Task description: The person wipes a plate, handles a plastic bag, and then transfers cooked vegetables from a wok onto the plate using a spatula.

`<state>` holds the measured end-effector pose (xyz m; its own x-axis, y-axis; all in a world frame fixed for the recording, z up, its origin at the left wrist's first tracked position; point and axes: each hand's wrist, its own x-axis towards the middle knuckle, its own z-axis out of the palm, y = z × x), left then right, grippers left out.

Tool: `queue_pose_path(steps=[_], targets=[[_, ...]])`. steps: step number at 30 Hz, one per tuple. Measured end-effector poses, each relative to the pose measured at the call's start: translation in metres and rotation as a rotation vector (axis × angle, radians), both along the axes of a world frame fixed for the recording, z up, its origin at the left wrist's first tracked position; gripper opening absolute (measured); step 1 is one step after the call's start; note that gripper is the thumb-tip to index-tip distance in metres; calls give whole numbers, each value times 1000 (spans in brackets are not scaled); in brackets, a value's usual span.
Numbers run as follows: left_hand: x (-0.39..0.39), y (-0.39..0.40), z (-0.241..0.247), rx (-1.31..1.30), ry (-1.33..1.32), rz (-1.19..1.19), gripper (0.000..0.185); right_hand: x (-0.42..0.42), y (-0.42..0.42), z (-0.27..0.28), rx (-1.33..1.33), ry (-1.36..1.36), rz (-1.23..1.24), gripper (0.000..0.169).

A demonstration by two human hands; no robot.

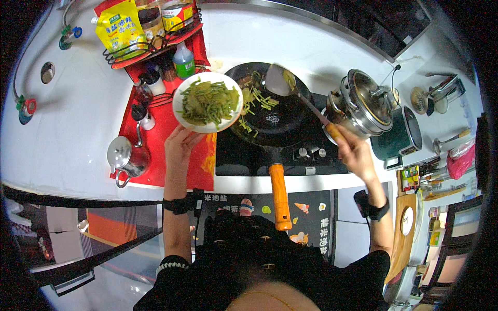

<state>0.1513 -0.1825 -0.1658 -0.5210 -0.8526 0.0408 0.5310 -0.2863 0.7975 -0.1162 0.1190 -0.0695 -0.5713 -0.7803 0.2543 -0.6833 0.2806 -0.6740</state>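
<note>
My left hand (pixel 181 140) holds a white plate (pixel 182 120) from below by its near rim, beside and partly over the left edge of a black wok (pixel 284 128). Cut green stalk vegetables (pixel 210 102) are heaped on the plate. More pieces (pixel 264 102) lie in the left part of the wok. With my right hand (pixel 352 151) I grip the wooden handle of a metal wok spatula (pixel 277 80); its blade is over the far side of the wok and carries some vegetable. The wok's wooden handle (pixel 279 196) points towards me.
The wok rests on a black cooktop (pixel 243 163) with two knobs. A steel pot with a glass lid (pixel 369 103) stands right, near a dark green bin-like container (pixel 393 136). On the left are a steel oil pot (pixel 128 157), seasoning jars (pixel 155 83) and a wire rack (pixel 155 48).
</note>
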Motion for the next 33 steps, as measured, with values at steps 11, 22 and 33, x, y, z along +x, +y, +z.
queue_pose_path(steps=[11, 22, 33], targets=[[41, 2, -1, 31, -58, 102, 33, 23, -26, -36, 210, 572, -67, 51], [51, 15, -3, 40, -15, 154, 33, -30, -111, -30, 50, 493, -69, 35], [67, 20, -9, 55, 2, 198, 34, 11, -43, -58, 85, 586, -18, 45]])
